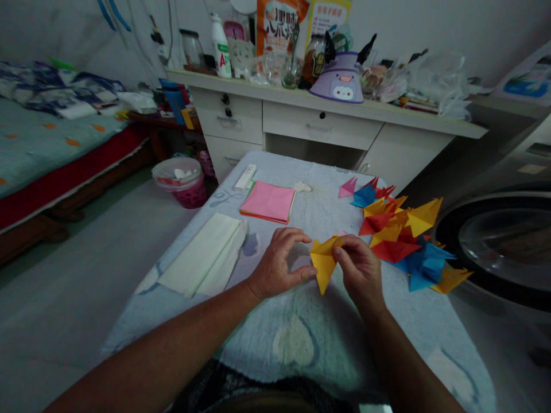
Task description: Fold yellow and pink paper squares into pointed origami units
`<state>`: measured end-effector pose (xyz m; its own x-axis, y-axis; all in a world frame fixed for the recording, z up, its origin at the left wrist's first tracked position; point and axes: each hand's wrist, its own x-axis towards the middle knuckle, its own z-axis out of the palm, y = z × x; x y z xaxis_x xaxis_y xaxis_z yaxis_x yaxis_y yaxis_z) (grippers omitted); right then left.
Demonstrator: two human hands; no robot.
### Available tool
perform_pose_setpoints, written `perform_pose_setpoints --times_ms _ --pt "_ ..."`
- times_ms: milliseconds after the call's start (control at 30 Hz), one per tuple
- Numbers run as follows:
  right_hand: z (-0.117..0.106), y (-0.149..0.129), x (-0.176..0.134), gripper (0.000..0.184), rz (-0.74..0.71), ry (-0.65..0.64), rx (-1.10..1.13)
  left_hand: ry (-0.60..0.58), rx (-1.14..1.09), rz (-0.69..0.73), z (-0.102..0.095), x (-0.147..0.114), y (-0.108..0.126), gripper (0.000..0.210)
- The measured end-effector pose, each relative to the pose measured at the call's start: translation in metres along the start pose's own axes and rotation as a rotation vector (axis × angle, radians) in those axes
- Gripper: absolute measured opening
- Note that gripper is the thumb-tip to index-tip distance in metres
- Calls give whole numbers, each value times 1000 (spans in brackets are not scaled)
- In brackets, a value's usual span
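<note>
The right hand [361, 272] is closed in a pinch, thumb against fingers, on the upper right part of the yellow paper [323, 267], a folded, pointed piece held over the near half of the cloth [321, 198]. The left hand [279, 264] is half open, thumb and forefinger curved apart at the left edge of the paper; whether either tip touches it I cannot tell.

With the paper as the clock's centre, the pile [394, 249] of folded yellow, red, blue and pink pieces spreads from 1 to 3 o'clock. The right hand stands between the paper and much of that pile, and partly covers a pale pink bit behind it. At 10 to 11 o'clock lies the square stack [269, 201], pink on top, with the small white box [245, 178] just beyond it. The pale sheet [202, 252] lies at 9, the left hand between it and the paper.

Off the cloth, the desk [318, 117] runs across 12, bearing the purple visor [342, 80]. The bin [185, 183] and the bed [55, 135] are towards 10, the washer [512, 246] at 3.
</note>
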<state>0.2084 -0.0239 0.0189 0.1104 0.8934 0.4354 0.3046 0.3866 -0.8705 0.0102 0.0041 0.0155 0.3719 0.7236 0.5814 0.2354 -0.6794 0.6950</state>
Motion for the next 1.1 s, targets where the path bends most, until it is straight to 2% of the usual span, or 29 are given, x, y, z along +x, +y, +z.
perform_pose_setpoints --times_ms 133,233,367,633,967,1100 --pt "5 0 -1 6 50 -191 -28 26 -83 -33 -2 2 3 39" --pt "9 -3 -1 6 48 -260 -75 43 -119 -65 -3 3 4 30" --pt "13 -4 -2 5 37 -292 -98 69 -126 -104 -2 5 3 15" --pt "14 -3 -4 4 -12 -345 -127 63 -159 -171 -1 5 0 5" --pt "12 -7 -2 6 -78 -463 -221 40 -215 -195 -1 5 -5 8" --pt "11 -4 -1 14 -69 -466 -242 17 -240 -217 0 4 -4 8"
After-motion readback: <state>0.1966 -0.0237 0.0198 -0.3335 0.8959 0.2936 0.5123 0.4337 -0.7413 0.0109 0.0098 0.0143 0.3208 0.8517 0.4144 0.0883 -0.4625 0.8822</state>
